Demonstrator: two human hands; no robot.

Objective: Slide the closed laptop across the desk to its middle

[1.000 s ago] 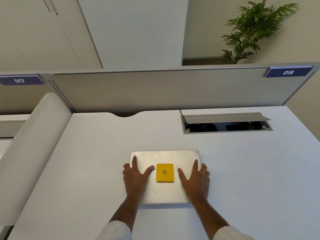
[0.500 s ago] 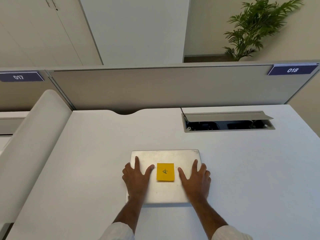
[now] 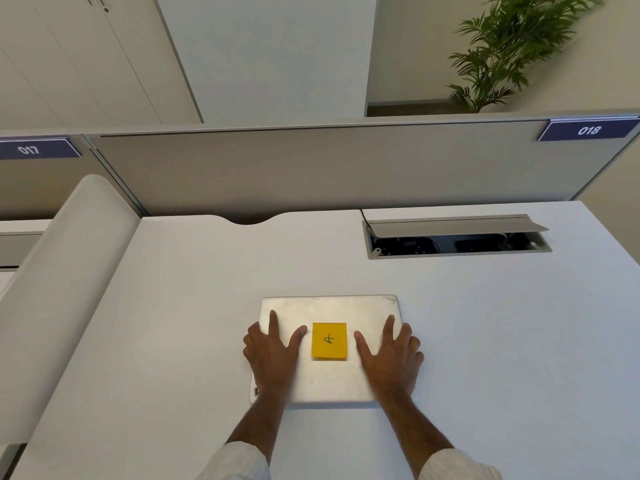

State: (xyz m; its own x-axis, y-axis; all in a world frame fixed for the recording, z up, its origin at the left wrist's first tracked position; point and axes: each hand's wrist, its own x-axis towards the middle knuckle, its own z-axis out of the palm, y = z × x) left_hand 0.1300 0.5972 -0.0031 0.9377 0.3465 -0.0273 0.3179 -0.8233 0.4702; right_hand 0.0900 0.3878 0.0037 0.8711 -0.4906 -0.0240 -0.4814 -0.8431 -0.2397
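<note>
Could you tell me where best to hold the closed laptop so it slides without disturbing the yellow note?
Press flat on the lid of the laptop from above, either side of the sticky note, where the left hand and right hand lie. It is thin, flat and flush with the desk, so edges offer little purchase.

An open-plan office: a white desk (image 3: 173, 323) backed by a grey divider panel (image 3: 311, 171) carrying numbered blue seat tags, 017 (image 3: 31, 149) at left and 018 (image 3: 588, 130) at right. A cable hatch (image 3: 457, 237) stands open at the desk's far right. Pale cupboard doors (image 3: 69, 57) and a potted plant (image 3: 502, 53) lie beyond the divider.
</note>
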